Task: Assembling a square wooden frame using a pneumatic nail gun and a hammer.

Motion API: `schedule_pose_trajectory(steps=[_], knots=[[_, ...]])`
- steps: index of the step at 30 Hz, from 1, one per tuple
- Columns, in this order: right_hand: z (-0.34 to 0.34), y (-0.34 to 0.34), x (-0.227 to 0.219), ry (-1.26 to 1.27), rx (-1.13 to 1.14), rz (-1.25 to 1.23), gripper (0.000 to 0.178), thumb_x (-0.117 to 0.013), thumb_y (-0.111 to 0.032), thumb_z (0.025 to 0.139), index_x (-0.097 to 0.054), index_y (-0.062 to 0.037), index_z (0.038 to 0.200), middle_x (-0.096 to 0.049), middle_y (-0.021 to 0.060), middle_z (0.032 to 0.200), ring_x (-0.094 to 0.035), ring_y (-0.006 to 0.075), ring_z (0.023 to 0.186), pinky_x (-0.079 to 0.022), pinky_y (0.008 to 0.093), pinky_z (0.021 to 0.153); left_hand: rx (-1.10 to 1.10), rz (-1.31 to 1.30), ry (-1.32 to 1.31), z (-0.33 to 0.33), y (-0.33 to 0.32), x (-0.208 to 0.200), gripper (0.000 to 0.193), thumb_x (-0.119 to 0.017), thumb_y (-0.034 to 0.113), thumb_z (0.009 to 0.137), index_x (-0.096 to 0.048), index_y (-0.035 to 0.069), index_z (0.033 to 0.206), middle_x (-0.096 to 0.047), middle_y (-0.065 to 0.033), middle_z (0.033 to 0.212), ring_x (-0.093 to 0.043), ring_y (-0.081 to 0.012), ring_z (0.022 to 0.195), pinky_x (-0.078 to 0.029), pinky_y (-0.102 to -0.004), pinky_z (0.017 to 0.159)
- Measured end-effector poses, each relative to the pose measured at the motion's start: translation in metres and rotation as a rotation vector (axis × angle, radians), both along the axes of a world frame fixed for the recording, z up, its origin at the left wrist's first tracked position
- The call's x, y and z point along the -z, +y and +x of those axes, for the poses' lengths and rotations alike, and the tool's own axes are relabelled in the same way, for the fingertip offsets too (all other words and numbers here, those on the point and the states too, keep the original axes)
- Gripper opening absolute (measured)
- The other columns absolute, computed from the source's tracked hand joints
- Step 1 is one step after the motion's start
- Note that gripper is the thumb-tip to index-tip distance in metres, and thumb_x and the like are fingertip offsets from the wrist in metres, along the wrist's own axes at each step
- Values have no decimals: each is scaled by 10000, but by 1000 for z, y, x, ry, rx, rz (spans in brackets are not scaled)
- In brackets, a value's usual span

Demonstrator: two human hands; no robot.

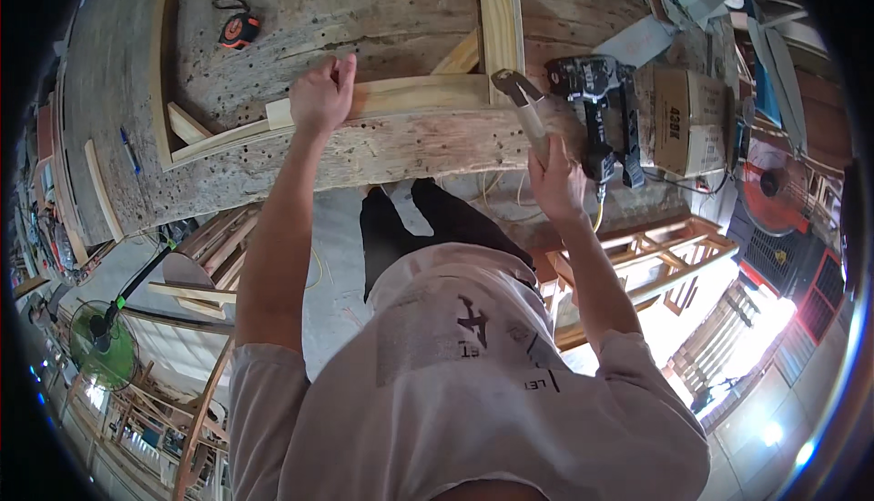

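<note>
My right hand is closed around the handle of a claw hammer, whose metal head lies over the joint of a pale wooden frame near the bench's front edge. At the frame's near side, my left hand is closed on a wooden rail, thumb up, though its fingertips are partly hidden. A wider upright board meets the rail beside the hammer head, and a short diagonal brace sits in that corner. Just right of the hammer stands a black nail gun with a yellowish air hose.
The frame lies on a worn wooden bench. A tape measure is inside the frame; a blue pen lies left. A cardboard box stands right of the nail gun. Below are a green fan and stacked wooden frames.
</note>
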State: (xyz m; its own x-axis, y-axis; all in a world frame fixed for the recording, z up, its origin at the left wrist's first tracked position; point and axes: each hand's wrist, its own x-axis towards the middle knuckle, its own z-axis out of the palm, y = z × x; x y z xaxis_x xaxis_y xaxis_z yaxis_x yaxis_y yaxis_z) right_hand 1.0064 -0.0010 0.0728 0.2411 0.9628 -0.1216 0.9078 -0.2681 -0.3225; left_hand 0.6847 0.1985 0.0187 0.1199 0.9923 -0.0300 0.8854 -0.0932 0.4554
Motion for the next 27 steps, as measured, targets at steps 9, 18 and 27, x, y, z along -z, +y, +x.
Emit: schedule_pose_trajectory(steps=[9, 18, 27], knots=[[12, 1, 9, 142, 11, 155, 339, -653, -239, 878, -522, -30, 1110, -660, 220, 776, -648, 437, 715, -494, 491, 549, 27, -31, -5, 8, 2, -2, 544, -427, 565, 939, -665, 90, 822, -674, -179, 798, -655, -404, 791, -516, -497, 718], [93, 53, -17, 146, 410, 94, 390, -564, -449, 899, -562, -95, 1064, -663, 236, 927, -626, 452, 904, -485, 527, 757, 192, -55, 86, -11, -11, -9, 546, -503, 583, 898, -693, 84, 782, -682, -136, 727, -676, -342, 720, -531, -452, 678], [230, 135, 21, 201, 550, -186, 449, -538, -338, 896, -570, -53, 1241, -616, 234, 1191, -596, 416, 1066, -479, 506, 884, 215, -198, 131, 53, -13, -9, 566, -386, 560, 952, -739, 132, 842, -692, -162, 780, -678, -355, 749, -538, -472, 711]])
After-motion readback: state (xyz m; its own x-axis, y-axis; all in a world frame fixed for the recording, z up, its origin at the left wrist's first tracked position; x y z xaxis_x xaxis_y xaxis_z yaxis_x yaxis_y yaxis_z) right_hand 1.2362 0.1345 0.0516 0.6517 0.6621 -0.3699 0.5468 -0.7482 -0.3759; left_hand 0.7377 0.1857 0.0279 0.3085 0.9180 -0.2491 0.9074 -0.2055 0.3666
